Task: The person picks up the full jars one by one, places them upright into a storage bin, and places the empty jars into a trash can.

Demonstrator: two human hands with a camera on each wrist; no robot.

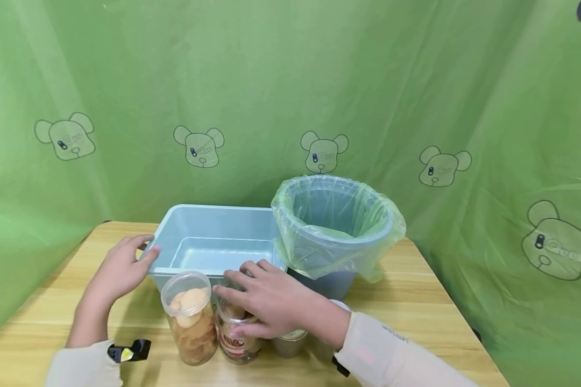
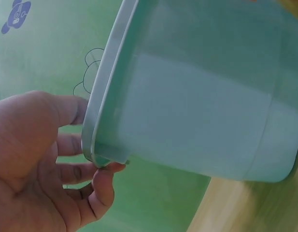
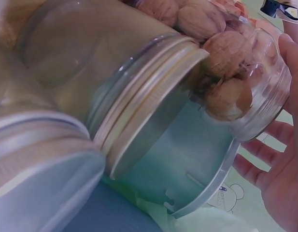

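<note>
My left hand grips the left rim of a light blue plastic basin. In the left wrist view the fingers curl under the rim at its corner. My right hand reaches over the top of a clear jar of walnuts, thumb on the near side and relaxed fingers stretched beyond its top towards the basin. Brown walnuts show through the jar's wall in the right wrist view. A tall clear canister of pale orange pieces stands just left of that jar.
Right of the basin stands a blue bin lined with a thin green bag. Two lidded jars stand beside the walnuts, partly under my right forearm; one shows its silver lid. A green curtain hangs behind the wooden table.
</note>
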